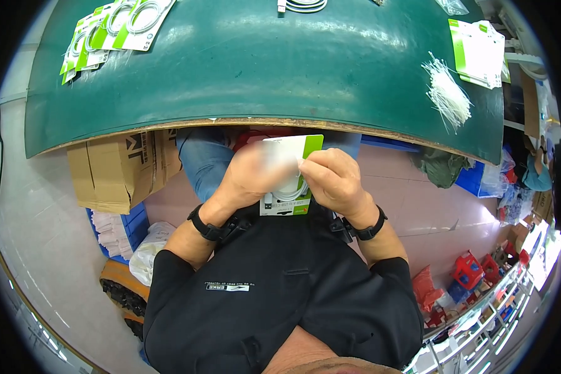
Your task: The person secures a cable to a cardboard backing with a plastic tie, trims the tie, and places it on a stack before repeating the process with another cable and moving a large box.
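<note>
One broad green table (pixel 262 75) fills the far side, its front edge lying between the person and the goods on it; a cardboard box (pixel 109 171) stands under its left end. On top lie packed cables (pixel 115 31) at left, flat cards (pixel 480 53) at right, and a heap of white ties (pixel 447 96) beside those. The left hand (pixel 240 177), fingers partly blurred, grips a held card (pixel 296 207) before the chest; the right hand (pixel 335 184) pinches thumb to forefinger there, on what I cannot tell. A coiled cable (pixel 291 194) sits on that card
</note>
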Tool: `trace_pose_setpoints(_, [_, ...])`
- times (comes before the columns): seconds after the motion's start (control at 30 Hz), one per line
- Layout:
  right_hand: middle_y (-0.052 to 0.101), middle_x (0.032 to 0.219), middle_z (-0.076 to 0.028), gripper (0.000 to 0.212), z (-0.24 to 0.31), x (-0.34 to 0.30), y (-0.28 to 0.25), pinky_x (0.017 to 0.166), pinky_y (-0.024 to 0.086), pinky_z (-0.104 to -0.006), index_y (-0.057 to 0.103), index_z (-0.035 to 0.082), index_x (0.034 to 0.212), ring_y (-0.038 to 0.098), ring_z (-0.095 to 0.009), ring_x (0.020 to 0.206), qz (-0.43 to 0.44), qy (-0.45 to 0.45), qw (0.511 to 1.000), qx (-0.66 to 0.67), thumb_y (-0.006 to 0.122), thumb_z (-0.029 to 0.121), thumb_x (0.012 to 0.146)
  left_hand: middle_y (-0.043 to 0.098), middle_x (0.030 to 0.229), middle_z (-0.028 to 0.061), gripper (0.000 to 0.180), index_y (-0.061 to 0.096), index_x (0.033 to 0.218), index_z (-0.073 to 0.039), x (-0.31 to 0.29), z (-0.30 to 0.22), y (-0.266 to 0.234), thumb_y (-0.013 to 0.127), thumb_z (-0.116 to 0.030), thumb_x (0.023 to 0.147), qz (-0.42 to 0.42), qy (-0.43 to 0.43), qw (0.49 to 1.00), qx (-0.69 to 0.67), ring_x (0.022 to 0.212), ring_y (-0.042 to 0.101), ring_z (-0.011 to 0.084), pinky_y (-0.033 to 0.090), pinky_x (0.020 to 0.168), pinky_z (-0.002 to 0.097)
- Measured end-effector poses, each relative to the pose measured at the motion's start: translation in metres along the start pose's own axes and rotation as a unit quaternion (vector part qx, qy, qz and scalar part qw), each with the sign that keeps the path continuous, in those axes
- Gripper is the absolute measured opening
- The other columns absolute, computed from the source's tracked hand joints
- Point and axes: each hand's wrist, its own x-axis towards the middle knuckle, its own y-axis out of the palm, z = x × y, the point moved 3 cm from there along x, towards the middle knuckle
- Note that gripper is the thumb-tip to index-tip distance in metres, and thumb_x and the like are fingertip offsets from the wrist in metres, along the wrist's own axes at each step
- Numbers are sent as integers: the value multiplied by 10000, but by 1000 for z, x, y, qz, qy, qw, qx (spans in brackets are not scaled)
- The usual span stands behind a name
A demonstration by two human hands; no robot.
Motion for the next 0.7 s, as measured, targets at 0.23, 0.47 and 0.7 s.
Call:
trace_pose_setpoints(0.23, [667,890,-84,286,3,1,0,591,501,-341,751,38,993,635,-244,676,17,-29,999,-13,803,-85,741,769,1089,60,234,723,1192,12,-4,-4,1,721,-120,999,7,8,1000,13,954,706,106,578,820,277])
trace_pose_setpoints(0.47, [675,885,-78,241,-1,4,2,609,516,-310,762,40,961,656,-219,710,0,82,990,111,796,-92,763,764,1074,57,230,726,1187,5,-5,-7,6,726,-120,994,13,39,998,48,952,707,110,575,810,281])
trace_pose_setpoints(0.7, [677,868,-79,214,0,2,-1,609,517,-303,766,36,952,666,-200,737,-4,113,987,115,795,-87,780,746,1001,63,205,743,1135,-9,-5,-8,7,741,-130,971,2,33,999,35,892,714,128,571,756,294])
